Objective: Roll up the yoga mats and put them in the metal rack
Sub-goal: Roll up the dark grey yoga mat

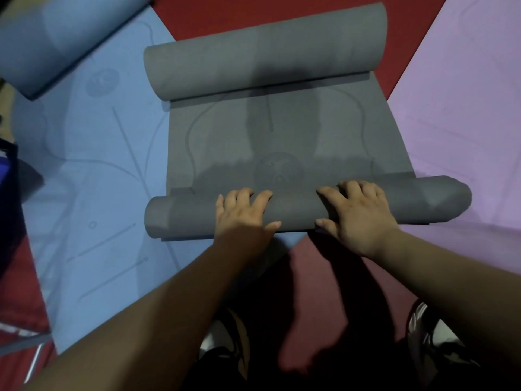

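Note:
A grey yoga mat [284,131] lies on the floor in front of me, curled into a roll at its far end [262,52] and into a thinner roll at its near end [296,207]. My left hand [242,213] and my right hand [355,215] both lie on top of the near roll, side by side at its middle. On each hand the fingers drape over the roll's top and the thumb sits at its near side. A flat stretch of mat with a faint round emblem separates the two rolls.
A blue mat [93,179] lies flat to the left, its far end rolled [56,38]. A pink mat [462,114] lies flat to the right. Red floor [324,277] shows between them. A dark blue object [7,198] and a metal leg [36,359] are at the left edge. My shoes are below.

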Available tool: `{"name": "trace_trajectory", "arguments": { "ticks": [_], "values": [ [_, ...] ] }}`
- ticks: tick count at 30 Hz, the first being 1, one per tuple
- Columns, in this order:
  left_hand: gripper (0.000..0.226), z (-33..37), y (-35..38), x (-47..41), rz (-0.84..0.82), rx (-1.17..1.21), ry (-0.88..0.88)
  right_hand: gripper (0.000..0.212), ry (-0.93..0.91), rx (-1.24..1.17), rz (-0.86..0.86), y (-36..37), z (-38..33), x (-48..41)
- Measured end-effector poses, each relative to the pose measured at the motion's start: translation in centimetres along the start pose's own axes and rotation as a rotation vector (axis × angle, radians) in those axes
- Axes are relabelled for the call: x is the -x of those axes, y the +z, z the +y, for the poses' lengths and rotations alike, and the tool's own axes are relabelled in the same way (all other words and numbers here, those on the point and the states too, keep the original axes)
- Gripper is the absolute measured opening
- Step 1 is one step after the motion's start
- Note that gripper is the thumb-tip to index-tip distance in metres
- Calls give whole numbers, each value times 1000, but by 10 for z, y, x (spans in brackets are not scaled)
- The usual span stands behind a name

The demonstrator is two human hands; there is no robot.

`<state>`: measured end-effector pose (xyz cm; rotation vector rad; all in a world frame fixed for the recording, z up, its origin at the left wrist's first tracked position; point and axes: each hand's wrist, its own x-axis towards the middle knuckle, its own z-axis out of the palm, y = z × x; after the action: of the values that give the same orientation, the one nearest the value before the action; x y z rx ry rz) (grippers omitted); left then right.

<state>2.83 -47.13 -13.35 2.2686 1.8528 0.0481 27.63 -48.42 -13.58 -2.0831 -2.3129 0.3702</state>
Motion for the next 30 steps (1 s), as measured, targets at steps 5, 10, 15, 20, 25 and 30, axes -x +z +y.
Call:
{"name": "trace_trajectory", "arguments": {
  "ticks": [5,10,15,20,25,30],
  "values": [
    [66,1,-3,-12,-64,13,-57,68,31,-14,-76,-8,1,-13],
    [66,3,6,-7,56,-40,-76,69,41,9,-83,-10,-1,-15],
    [65,-2,1,-18,15,-47,-43,70,33,21,-127,-17,-2,-23],
    [72,-2,4,-16,12,-8,-25,79,15,54,-140,-16,-5,-23],
    [73,-1,9,-18,54,28,-37,78,17,50,-129,-13,-5,-27],
    [69,-3,15,-19,80,17,-25,73,18,24,-102,-10,-3,-31]
  ]
}}
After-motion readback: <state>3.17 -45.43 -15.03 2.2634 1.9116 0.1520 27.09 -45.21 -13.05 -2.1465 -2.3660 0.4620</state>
